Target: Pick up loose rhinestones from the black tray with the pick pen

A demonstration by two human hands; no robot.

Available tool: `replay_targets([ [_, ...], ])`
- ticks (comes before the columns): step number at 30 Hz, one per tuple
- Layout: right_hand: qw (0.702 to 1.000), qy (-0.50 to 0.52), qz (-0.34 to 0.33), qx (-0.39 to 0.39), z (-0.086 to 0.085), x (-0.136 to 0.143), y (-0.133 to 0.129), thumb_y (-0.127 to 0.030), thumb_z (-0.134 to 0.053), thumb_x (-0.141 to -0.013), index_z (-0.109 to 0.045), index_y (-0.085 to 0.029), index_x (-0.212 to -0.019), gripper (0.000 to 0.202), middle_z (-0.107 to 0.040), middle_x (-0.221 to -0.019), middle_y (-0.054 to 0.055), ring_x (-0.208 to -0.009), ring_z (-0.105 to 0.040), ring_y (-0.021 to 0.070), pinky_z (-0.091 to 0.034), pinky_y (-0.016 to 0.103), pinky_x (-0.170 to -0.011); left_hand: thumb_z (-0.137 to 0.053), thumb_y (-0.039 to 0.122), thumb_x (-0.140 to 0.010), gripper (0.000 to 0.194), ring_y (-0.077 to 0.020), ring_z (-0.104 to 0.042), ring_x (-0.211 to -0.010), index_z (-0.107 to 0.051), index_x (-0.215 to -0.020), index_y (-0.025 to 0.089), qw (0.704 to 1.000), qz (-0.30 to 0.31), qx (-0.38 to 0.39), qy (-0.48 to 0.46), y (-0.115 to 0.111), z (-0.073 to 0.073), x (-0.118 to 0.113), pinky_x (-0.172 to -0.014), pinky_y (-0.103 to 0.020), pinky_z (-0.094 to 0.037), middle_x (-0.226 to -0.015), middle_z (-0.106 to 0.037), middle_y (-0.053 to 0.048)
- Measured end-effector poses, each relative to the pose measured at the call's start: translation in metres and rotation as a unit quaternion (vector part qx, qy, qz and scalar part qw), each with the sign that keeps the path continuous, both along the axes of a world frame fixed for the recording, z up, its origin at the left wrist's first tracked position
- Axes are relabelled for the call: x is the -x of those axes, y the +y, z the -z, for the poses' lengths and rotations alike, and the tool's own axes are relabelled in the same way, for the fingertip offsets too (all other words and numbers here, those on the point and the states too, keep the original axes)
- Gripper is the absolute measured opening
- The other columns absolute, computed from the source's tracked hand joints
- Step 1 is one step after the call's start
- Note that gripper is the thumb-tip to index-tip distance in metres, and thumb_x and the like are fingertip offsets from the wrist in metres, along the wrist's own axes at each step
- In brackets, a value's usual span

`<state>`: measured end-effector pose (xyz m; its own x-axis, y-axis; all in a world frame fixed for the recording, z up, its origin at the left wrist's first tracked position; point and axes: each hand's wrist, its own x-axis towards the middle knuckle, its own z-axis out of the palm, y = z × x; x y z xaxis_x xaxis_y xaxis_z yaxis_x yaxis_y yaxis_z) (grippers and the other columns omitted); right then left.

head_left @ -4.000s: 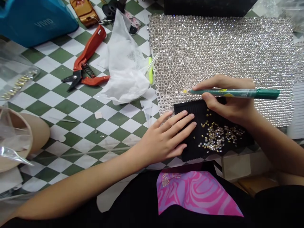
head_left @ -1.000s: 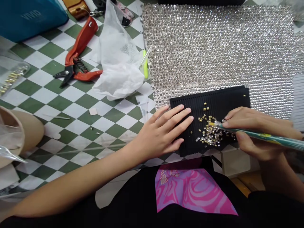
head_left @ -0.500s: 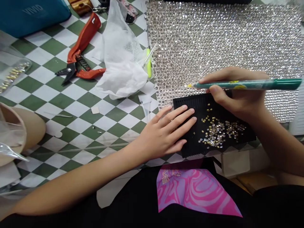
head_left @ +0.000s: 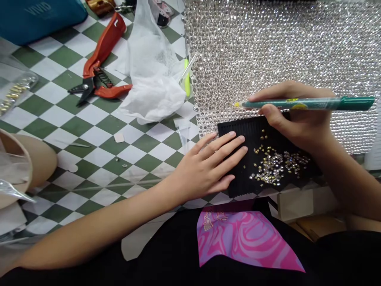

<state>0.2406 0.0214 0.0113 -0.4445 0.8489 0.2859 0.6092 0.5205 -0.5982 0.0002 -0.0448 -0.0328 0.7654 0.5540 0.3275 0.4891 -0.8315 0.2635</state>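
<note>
My right hand (head_left: 303, 113) grips a green pen-shaped tool (head_left: 315, 104), held nearly level. Its yellow tip points left and meets the lower rows of a sheet covered in silvery rhinestones (head_left: 279, 47); whether a stone sticks to the tip is too small to tell. Below lies a black ridged tray (head_left: 238, 180), with a heap of loose rhinestones (head_left: 270, 169), some showing gold backs. My left hand (head_left: 211, 165) rests flat on the tray's left edge, fingers stretched out and apart, holding nothing. Part of the tray and the sheet is hidden behind my right hand.
Left of the sheet are a crumpled white plastic bag (head_left: 154, 95), a yellow-green handled tool (head_left: 187, 77) and red-handled pruning shears (head_left: 102, 47). A beige round container (head_left: 41, 159) stands at far left, below a clear pack of gold pieces (head_left: 16, 95). A teal pouch (head_left: 41, 20) lies at top left.
The view has shifted slightly. The pen-shaped tool's tip stays at nearly the same spot on the rhinestone sheet, and my left hand keeps its place on the tray.
</note>
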Motion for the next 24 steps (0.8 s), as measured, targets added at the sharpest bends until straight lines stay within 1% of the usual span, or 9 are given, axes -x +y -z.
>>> replay_targets([
  [2, 1.0, 0.0, 0.003, -0.005, 0.0, 0.0, 0.0, -0.02, -0.063, -0.088, -0.069, -0.021, -0.102, 0.015, -0.072, -0.1, -0.001, -0.093, -0.069, 0.0052, -0.055, 0.015, -0.086, -0.039, 0.037, -0.098, 0.049, -0.0218, -0.044, -0.14, -0.046, -0.142, 0.016, 1.0, 0.0, -0.003, 0.001, 0.0, -0.001, 0.0, -0.121, -0.038, -0.03, -0.148, -0.051, -0.006],
  [7, 1.0, -0.022, -0.006, 0.0, 0.001, 0.001, 0.003, -0.026, -0.06, -0.09, -0.07, -0.023, -0.101, 0.015, -0.073, -0.099, -0.002, -0.091, -0.069, 0.007, -0.056, 0.018, -0.085, -0.039, 0.037, -0.098, 0.049, -0.022, -0.044, -0.139, -0.046, -0.141, 0.016, 1.0, -0.002, -0.011, 0.008, 0.001, -0.001, -0.001, -0.12, -0.037, -0.03, -0.148, -0.051, -0.006],
  [11, 1.0, 0.01, -0.001, -0.028, -0.003, -0.002, 0.0, -0.018, -0.062, -0.088, -0.07, -0.018, -0.101, 0.016, -0.073, -0.099, 0.0, -0.091, -0.069, 0.0062, -0.056, 0.016, -0.084, -0.039, 0.037, -0.098, 0.049, -0.022, -0.044, -0.14, -0.046, -0.142, 0.016, 1.0, -0.001, -0.011, 0.006, 0.0, 0.0, -0.001, -0.121, -0.037, -0.029, -0.148, -0.051, -0.006],
  [13, 0.999, 0.017, 0.018, -0.042, -0.009, -0.007, -0.009, -0.014, -0.063, -0.086, -0.07, -0.019, -0.102, 0.019, -0.072, -0.099, 0.0, -0.09, -0.068, 0.006, -0.055, 0.017, -0.082, -0.039, 0.037, -0.098, 0.049, -0.022, -0.043, -0.14, -0.046, -0.142, 0.016, 1.0, 0.0, -0.01, 0.004, 0.0, 0.0, -0.001, -0.121, -0.037, -0.029, -0.148, -0.051, -0.006],
  [16, 0.999, -0.002, 0.037, -0.037, -0.02, -0.015, -0.032, -0.01, -0.063, -0.082, -0.071, -0.021, -0.099, 0.021, -0.071, -0.093, -0.001, -0.081, -0.066, 0.0065, -0.053, 0.021, -0.072, -0.039, 0.037, -0.098, 0.049, -0.0217, -0.044, -0.14, -0.046, -0.142, 0.016, 1.0, 0.001, -0.009, 0.004, 0.001, 0.0, -0.001, -0.122, -0.037, -0.029, -0.148, -0.051, -0.006],
  [18, 1.0, -0.001, 0.014, -0.019, -0.027, -0.019, -0.05, -0.008, -0.062, -0.079, -0.07, -0.019, -0.093, 0.02, -0.068, -0.084, 0.0, -0.074, -0.064, 0.0082, -0.052, 0.025, -0.066, -0.039, 0.037, -0.098, 0.049, -0.0215, -0.044, -0.139, -0.046, -0.142, 0.016, 1.0, 0.001, -0.007, 0.005, 0.001, -0.001, -0.001, -0.121, -0.037, -0.029, -0.148, -0.051, -0.006],
  [20, 1.0, 0.001, -0.006, -0.003, -0.031, -0.02, -0.065, -0.004, -0.06, -0.075, -0.067, -0.015, -0.087, 0.018, -0.062, -0.075, 0.001, -0.071, -0.061, 0.0089, -0.05, 0.026, -0.062, -0.04, 0.037, -0.098, 0.048, -0.0213, -0.044, -0.139, -0.046, -0.141, 0.016, 1.0, 0.0, -0.007, 0.006, 0.002, -0.001, -0.001, -0.121, -0.037, -0.029, -0.148, -0.052, -0.005],
  [22, 1.0, -0.004, -0.013, 0.008, -0.032, -0.019, -0.075, -0.001, -0.058, -0.073, -0.066, -0.012, -0.085, 0.018, -0.057, -0.07, 0.001, -0.068, -0.058, 0.0081, -0.048, 0.026, -0.059, -0.04, 0.037, -0.098, 0.049, -0.0212, -0.044, -0.139, -0.045, -0.142, 0.016, 1.0, 0.0, -0.009, 0.004, 0.002, -0.001, -0.002, -0.121, -0.036, -0.029, -0.148, -0.052, -0.005],
  [24, 1.0, 0.0, -0.02, 0.009, -0.028, -0.018, -0.08, 0.0, -0.058, -0.072, -0.065, -0.011, -0.086, 0.019, -0.056, -0.07, 0.001, -0.067, -0.056, 0.0078, -0.048, 0.026, -0.058, -0.04, 0.037, -0.098, 0.049, -0.0212, -0.044, -0.139, -0.045, -0.142, 0.016, 1.0, 0.0, -0.01, 0.005, 0.002, -0.001, -0.002, -0.121, -0.036, -0.029, -0.148, -0.052, -0.005],
])
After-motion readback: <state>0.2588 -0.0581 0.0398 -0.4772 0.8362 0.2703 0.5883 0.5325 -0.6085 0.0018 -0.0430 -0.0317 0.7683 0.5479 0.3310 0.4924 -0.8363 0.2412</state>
